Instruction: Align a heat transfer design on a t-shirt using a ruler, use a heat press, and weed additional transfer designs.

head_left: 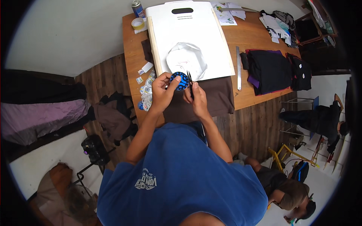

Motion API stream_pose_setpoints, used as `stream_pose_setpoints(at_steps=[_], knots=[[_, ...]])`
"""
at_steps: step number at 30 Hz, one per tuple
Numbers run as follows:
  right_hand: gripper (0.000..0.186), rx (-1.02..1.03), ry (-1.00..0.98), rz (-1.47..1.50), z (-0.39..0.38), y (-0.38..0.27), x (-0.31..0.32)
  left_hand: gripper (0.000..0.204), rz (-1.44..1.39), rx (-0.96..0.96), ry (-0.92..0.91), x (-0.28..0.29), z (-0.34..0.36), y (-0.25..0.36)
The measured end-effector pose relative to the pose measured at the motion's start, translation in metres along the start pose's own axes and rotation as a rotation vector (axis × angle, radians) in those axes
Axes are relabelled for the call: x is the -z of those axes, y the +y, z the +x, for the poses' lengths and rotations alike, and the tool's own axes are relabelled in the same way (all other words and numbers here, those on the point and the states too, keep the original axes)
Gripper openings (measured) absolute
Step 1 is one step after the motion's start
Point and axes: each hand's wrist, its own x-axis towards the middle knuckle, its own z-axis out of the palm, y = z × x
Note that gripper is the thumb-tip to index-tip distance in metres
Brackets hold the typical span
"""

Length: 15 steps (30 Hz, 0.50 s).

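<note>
Between the fingers and thumb of my left hand [163,90] is a round blue-and-black patch [183,80], its printed face up. My right hand [197,98] is closed on small black scissors [190,80]. Their pointed blades stand upright and slightly apart, close beside the patch's right edge; whether they touch it I cannot tell. Just beyond both hands, a crumpled white bag or paper liner [200,56] with a round opening lies on a large white board [207,28]. Several cut-out patches and scraps [146,92] lie by my left hand.
Brown cloth [215,96] drapes over the near edge of the wooden table [247,32]. A metal ruler [238,69] and folded black garments [269,71] lie to the right. A tape roll [138,24] and spray can [137,8] stand far left. Two people [288,192] are at the right.
</note>
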Motion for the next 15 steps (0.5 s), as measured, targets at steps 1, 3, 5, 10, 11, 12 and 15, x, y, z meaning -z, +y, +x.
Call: stream_pose_setpoints(at_steps=[1, 3, 5, 10, 11, 12, 15], knots=[[0.044, -0.025, 0.015, -0.001, -0.0012, -0.0002, -0.001, 0.015, 0.001, 0.001, -0.001, 0.001, 0.0002, -0.0011], [0.045, -0.031, 0.017, -0.003, -0.002, -0.0008, -0.0012, 0.015, 0.067, -0.049, 0.006, 0.0031, 0.0004, -0.0039], [0.046, -0.037, 0.02, -0.008, -0.0023, -0.0006, -0.0004, 0.015, 0.08, -0.061, 0.014, 0.0044, 0.0011, -0.0071], [0.046, -0.052, 0.004, -0.004, -0.0023, 0.0006, 0.003, 0.015, 0.118, -0.097, 0.019, 0.0063, 0.0023, -0.0073], [0.046, -0.053, 0.004, -0.004, -0.0021, -0.0002, 0.003, 0.015, 0.137, -0.1, 0.02, 0.0057, 0.0021, -0.0045], [0.046, -0.056, -0.004, -0.011, -0.0017, -0.0014, 0.0028, 0.015, 0.156, -0.103, 0.021, 0.0052, 0.002, -0.0028], [0.045, -0.061, -0.01, -0.015, -0.0011, -0.002, 0.0023, 0.014, 0.157, -0.111, 0.026, 0.0044, 0.0019, -0.0019]])
